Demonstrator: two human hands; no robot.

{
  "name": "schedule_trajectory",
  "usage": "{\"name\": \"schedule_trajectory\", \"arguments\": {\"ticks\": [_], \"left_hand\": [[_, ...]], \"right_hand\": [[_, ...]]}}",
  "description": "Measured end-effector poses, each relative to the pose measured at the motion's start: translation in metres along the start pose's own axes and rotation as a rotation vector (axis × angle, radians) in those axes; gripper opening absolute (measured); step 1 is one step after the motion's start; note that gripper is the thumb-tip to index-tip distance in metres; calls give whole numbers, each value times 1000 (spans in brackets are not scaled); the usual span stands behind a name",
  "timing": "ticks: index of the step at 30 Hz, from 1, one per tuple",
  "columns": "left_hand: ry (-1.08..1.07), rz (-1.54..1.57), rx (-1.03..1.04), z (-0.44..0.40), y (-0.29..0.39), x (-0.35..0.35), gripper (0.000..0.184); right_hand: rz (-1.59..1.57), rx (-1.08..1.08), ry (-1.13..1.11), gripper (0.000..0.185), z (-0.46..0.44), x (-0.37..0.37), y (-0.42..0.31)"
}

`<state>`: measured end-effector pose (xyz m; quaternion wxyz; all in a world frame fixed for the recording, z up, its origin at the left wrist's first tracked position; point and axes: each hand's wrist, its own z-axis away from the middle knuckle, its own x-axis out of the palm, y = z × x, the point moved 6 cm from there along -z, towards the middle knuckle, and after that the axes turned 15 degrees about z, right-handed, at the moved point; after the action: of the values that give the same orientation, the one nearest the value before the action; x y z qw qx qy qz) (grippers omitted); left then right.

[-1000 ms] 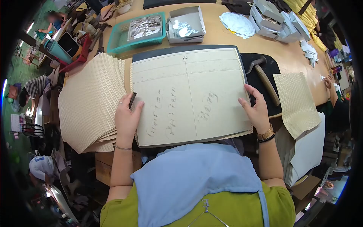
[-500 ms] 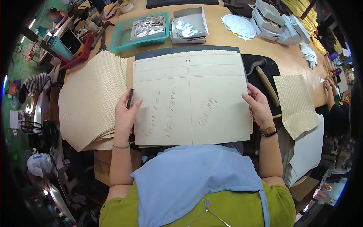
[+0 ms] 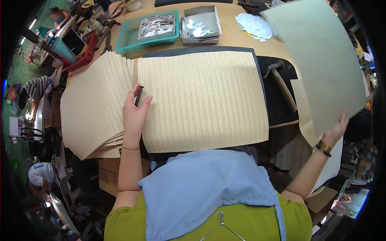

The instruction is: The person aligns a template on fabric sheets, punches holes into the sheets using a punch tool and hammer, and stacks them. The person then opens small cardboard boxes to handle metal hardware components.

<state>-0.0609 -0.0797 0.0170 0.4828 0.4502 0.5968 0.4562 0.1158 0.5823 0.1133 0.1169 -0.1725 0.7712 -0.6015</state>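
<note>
My left hand (image 3: 136, 114) is closed around a dark metal rod (image 3: 139, 96), perhaps a punch, at the left edge of a woven-pattern sheet (image 3: 203, 100). That cream sheet lies flat on a dark board (image 3: 197, 50) in front of me. Off to the right, my right hand (image 3: 336, 131) grips the lower edge of a large pale card template (image 3: 321, 60), lifted and tilted above the table. A fanned stack of woven sheets (image 3: 94, 106) lies beside my left hand. The hammer (image 3: 283, 88) rests on a black pad (image 3: 277, 110), right of the sheet.
At the back stand a teal basket (image 3: 120, 46) holding a box of small strips (image 3: 157, 26) and a white box of shiny metal pieces (image 3: 200, 30). White round pieces (image 3: 254, 27) lie farther right. Another woven piece (image 3: 304, 116) hangs at the right edge. Other people work at the sides.
My right hand has lifted the template with handwriting off the woven sheet and swung it to the right, uncovering the sheet. My left hand has shifted slightly and keeps the rod.
</note>
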Motion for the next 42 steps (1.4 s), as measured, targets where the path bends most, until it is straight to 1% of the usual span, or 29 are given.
{"name": "schedule_trajectory", "arguments": {"ticks": [2,4,6,7,10,12,14,17,19,20,21,22,23,24,25,26,27,28,29,31,33,34,35,37,38,39,40,41,42], "left_hand": [[23,98,-14,0,-5,-2,51],[33,195,-52,-4,-11,-6,46],[-30,224,-235,-8,-21,-10,40],[-62,239,-328,-8,-24,-9,37],[-49,180,-197,-9,-11,-6,29],[-22,165,-150,-10,-12,-7,28],[4,126,-109,-10,-11,-8,27],[38,51,-52,-11,-3,-14,26],[42,58,-5,-12,-1,-29,27],[61,132,-18,-13,-2,-45,29],[148,127,40,-18,0,-72,31],[236,143,96,-16,21,-94,34],[151,-90,72,-32,24,-146,36],[267,-171,37,-19,81,-139,39],[335,-171,5,-35,74,-202,40],[423,-58,-3,-44,67,-267,42],[474,-163,-31,-49,77,-309,44],[524,-268,-64,-53,88,-350,47],[572,-370,-102,-56,99,-391,50],[500,-629,-196,-93,59,-567,57],[468,-684,-200,-86,44,-577,59],[455,-713,-202,-84,37,-579,60],[450,-915,-179,-73,42,-552,56],[370,-1362,-408,-61,28,-544,55],[395,-1325,-270,-55,20,-536,52],[417,-1287,-134,-48,17,-534,49],[471,-1346,-226,-37,42,-474,50],[528,-1180,-111,-45,31,-485,51],[569,-1128,-25,-58,17,-498,52]], "right_hand": [[189,12,180,45,-24,-54,-3],[340,75,151,50,-50,-117,-2],[519,7,331,54,-36,-161,-24],[498,39,372,54,-32,-187,-21],[495,182,452,54,-28,-290,5],[597,173,397,53,-55,-420,55],[678,292,426,54,-35,-474,73],[882,765,554,55,-5,-523,114],[802,939,462,58,7,-510,128],[1073,942,493,51,13,-506,127],[1140,874,377,47,14,-497,133],[1423,711,251,47,0,-495,130],[1721,724,263,56,-6,-480,122],[1918,558,209,66,-33,-479,131],[2027,439,469,73,-35,-438,107],[2103,60,627,74,-38,-379,89],[1909,-277,396,63,-40,-301,58],[1487,-404,173,46,-52,-245,56],[1476,-321,66,42,-27,-155,27],[1445,-561,-344,48,-1,-50,25],[1413,-422,-614,57,25,16,42],[1387,-413,-633,56,27,33,56],[1362,-404,-654,56,27,43,72],[1401,-336,-712,46,25,55,83],[1419,-303,-746,41,26,63,89],[1421,-353,-730,37,23,66,95],[1422,-404,-715,32,17,64,102],[1423,-456,-703,28,14,65,106],[1476,-560,-680,20,16,70,101]]}}
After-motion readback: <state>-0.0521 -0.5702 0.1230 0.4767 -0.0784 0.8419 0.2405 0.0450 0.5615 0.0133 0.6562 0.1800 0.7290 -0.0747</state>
